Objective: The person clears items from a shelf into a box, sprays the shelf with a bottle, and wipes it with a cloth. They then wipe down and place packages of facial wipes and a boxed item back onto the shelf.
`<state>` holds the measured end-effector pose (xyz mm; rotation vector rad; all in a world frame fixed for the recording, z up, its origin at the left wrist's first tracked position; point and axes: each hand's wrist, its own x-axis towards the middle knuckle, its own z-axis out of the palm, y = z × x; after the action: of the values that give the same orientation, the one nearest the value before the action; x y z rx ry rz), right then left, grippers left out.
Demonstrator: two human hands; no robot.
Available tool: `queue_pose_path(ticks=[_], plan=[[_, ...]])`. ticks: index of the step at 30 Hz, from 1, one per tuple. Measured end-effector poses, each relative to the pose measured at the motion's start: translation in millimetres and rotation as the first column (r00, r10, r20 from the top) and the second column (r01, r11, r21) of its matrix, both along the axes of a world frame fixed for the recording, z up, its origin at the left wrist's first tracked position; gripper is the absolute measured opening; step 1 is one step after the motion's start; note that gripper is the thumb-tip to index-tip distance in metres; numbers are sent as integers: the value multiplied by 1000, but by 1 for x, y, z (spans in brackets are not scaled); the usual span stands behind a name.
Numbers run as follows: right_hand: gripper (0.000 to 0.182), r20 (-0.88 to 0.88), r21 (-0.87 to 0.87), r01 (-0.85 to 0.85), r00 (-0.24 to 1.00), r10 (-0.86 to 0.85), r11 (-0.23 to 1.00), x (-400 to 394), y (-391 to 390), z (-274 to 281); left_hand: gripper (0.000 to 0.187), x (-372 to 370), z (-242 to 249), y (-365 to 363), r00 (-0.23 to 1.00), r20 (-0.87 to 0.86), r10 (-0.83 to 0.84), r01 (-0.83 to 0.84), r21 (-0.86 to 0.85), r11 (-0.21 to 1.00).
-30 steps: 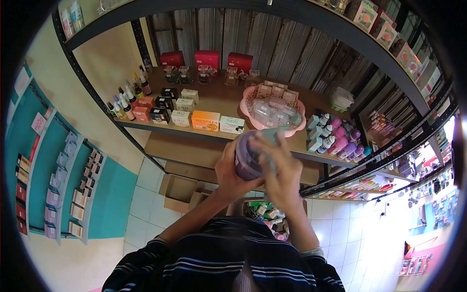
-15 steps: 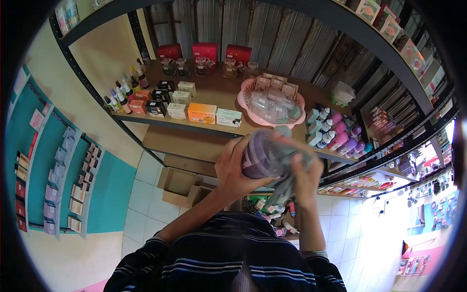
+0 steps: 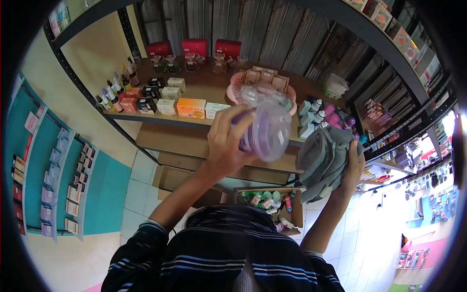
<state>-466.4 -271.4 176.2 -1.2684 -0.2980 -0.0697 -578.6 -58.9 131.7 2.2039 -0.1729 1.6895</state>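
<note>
A purple tub with a clear lid (image 3: 272, 131) is gripped by my left hand (image 3: 227, 141), its fingers wrapped round the near side, and it is tilted with the lid facing right. To its right, my right hand (image 3: 351, 168) holds a bunched grey cloth (image 3: 325, 160), which is apart from the tub. Behind the tub, a pink basket (image 3: 234, 87) with clear bottles and small boxes stands on the brown shelf (image 3: 199, 90).
An orange box (image 3: 191, 108), small white and black boxes, dropper bottles (image 3: 115, 92) and red boxes (image 3: 195, 47) line the shelf. Purple and pink bottles (image 3: 332, 118) stand at the right. Below, a cardboard box (image 3: 296, 214) holds several products on the tiled floor.
My right hand and the cloth have moved right, away from the tub. My left hand has turned the tub so more of its lid shows. The view has shifted slightly.
</note>
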Motion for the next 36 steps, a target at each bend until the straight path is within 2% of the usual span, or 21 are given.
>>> queue_pose_path(ticks=[2,5,6,7,8,9,10,11,13,15,17,20,22,24,25,27,31,33,34,35,36], plan=[[21,-130,205,-75,986,103,976,2,1,5,71,3,-1,-5,1000,7,8,-7,-47,999],[22,-44,215,-13,999,23,976,-13,14,9,74,2,-4,-18,1000,-22,-13,10,-125,992],[23,55,151,-30,998,22,988,-17,23,4,75,2,-7,-24,998,-50,-29,22,-136,990],[24,123,-140,12,992,6,990,-27,29,-3,76,2,-9,-29,996,-76,-45,33,-145,989],[25,191,-415,72,982,10,907,-37,36,-9,76,3,-16,-33,993,-114,-21,5,-138,990],[27,479,-405,97,869,121,909,-46,48,-13,76,3,-17,-37,993,-114,-22,7,-135,991],[28,716,-388,116,663,219,914,-52,57,-15,76,2,-17,-40,993,-105,-49,25,-213,977],[28,718,-384,115,661,218,916,-53,58,-13,75,0,-16,-43,993,-92,-72,42,-291,956],[32,800,-431,162,523,293,888,-59,55,-11,75,-5,-15,-43,994,-104,-26,-5,-292,956],[35,781,-485,163,523,342,859,-62,47,-19,73,-10,-12,-44,993,-120,0,-33,-278,960],[36,755,-404,61,586,295,913,-60,43,-34,72,-12,-14,-46,990,-143,11,-48,-258,965],[35,737,-364,71,632,241,929,-57,44,-33,70,-12,-16,-55,988,-156,8,-48,-256,965],[35,751,-389,99,610,253,916,-55,47,-29,69,-11,-17,-58,989,-148,-15,-26,-273,962],[38,779,-393,85,560,283,916,-53,49,-29,70,-9,-18,-59,988,-93,-125,75,-423,903],[38,780,-391,87,560,279,916,-50,49,-33,70,-7,-20,-61,988,-92,-127,77,-420,904],[43,844,-314,0,458,279,949,-45,45,-40,73,-4,-24,-69,958,57,-280,252,-628,736],[45,811,-328,-26,505,296,944,-37,39,-31,75,-10,-18,-71,960,-5,-280,229,-561,796],[45,689,-324,-143,642,337,935,-36,40,-18,76,-12,-18,-71,966,-51,-254,195,-506,840],[45,672,-358,-156,642,370,921,-35,38,-15,76,-14,-19,-70,965,-52,-258,196,-509,838],[45,670,-359,-154,644,369,921,-36,36,-16,77,-17,-21,-67,966,-107,-234,170,-417,893],[43,453,-324,-320,774,443,890,-36,34,-19,77,-19,-22,-65,966,-160,-205,147,-317,937]])
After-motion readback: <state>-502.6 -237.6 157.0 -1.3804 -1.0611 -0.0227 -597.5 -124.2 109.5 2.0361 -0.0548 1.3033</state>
